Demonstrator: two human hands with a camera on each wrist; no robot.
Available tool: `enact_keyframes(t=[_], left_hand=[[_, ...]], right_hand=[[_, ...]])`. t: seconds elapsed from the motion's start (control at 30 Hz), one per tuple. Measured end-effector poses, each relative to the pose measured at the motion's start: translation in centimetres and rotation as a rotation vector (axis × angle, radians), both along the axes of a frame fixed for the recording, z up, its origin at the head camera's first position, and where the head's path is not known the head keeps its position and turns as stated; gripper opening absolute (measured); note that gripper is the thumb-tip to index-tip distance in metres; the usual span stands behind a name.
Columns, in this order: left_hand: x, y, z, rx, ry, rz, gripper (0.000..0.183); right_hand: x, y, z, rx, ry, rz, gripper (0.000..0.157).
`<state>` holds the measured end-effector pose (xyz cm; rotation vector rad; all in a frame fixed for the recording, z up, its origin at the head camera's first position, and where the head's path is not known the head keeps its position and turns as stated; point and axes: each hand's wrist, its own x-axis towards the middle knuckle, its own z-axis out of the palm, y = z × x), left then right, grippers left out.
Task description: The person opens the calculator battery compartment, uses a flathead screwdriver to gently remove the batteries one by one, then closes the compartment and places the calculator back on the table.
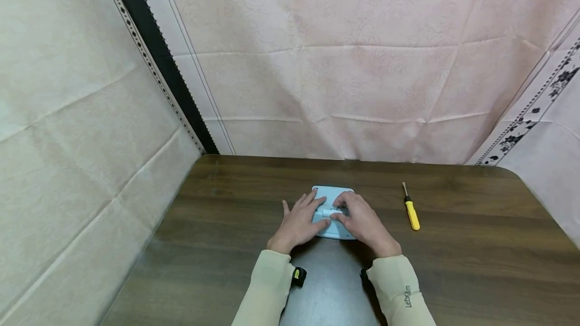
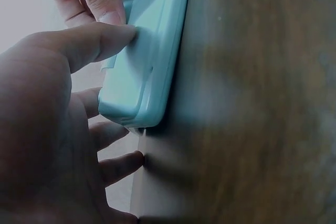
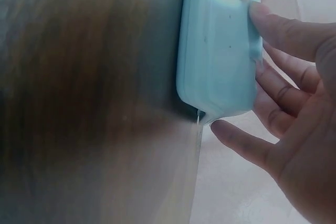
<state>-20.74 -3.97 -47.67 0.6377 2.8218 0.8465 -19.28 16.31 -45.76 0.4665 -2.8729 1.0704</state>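
A light blue plastic case, flat with rounded corners, lies on the table with a raised part across its middle. My left hand rests over its left side, fingers spread and fairly straight, thumb tip pressing the near half. From the right, my right hand bends its thumb and index finger in around the raised part; its other fingers reach along the case's right side in the right wrist view. The left wrist view shows the left thumb on the case's upper face, close by the right hand's fingertips.
To the right lies a screwdriver with a yellow handle, its tip pointing away. The brown wooden table ends at pale cloth hung behind it and at the left. A grey surface shows between the forearms.
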Motion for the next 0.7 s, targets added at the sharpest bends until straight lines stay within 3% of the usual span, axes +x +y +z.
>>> enact_keyframes(t=[0.3,0.53,0.7], left_hand=[[0.11,0.08,0.02,-0.033,-0.003,0.011,0.067],[0.05,-0.05,-0.06,-0.017,0.001,0.013,0.066],[0.18,-0.21,-0.20,0.025,0.003,0.023,0.061]], right_hand=[[-0.03,-0.09,0.47,-0.026,0.003,-0.033,0.023],[0.15,0.17,0.68,-0.162,-0.052,-0.073,0.017],[0.20,0.79,1.03,-0.237,-0.021,-0.126,0.014]])
